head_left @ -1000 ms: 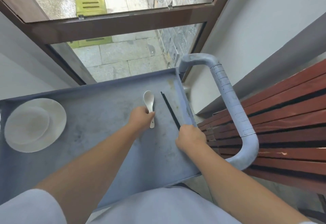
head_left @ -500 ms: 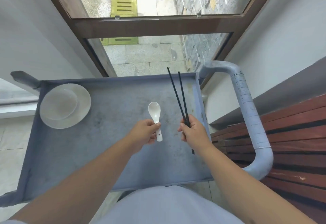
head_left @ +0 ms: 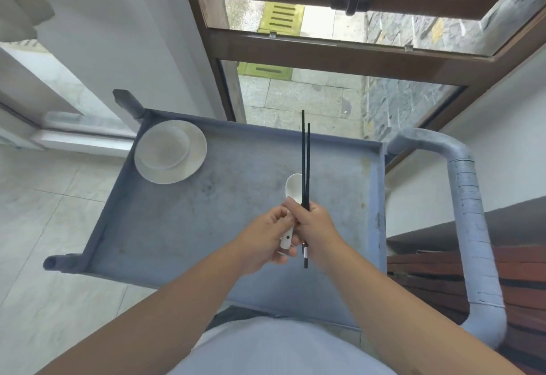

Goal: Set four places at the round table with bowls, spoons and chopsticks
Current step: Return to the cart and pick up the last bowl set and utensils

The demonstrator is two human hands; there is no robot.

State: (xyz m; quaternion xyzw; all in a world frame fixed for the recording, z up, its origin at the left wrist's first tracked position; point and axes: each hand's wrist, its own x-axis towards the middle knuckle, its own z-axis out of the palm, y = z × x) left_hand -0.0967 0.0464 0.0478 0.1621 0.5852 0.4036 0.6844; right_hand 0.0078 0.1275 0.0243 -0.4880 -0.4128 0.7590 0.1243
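My left hand (head_left: pixel 266 238) grips the handle of a white ceramic spoon (head_left: pixel 292 190), its bowl pointing away from me. Pressed against it, my right hand (head_left: pixel 317 227) holds a pair of black chopsticks (head_left: pixel 305 162) upright, tips pointing away and crossing over the spoon's bowl. Both hands hover above the grey cart tray (head_left: pixel 183 227). A white bowl (head_left: pixel 164 150) sits on a white plate (head_left: pixel 195 156) at the tray's far left corner.
The cart's grey tubular handle (head_left: pixel 472 227) curves along its right side. A red-brown slatted bench (head_left: pixel 443 274) lies beyond the handle. A wooden-framed glass door (head_left: pixel 325 55) stands ahead, and pale floor tiles (head_left: pixel 44 241) spread to the left.
Both hands lifted the spoon and chopsticks off the tray and brought them together. The chopsticks now stand upright over the spoon's bowl. The view shifted left.
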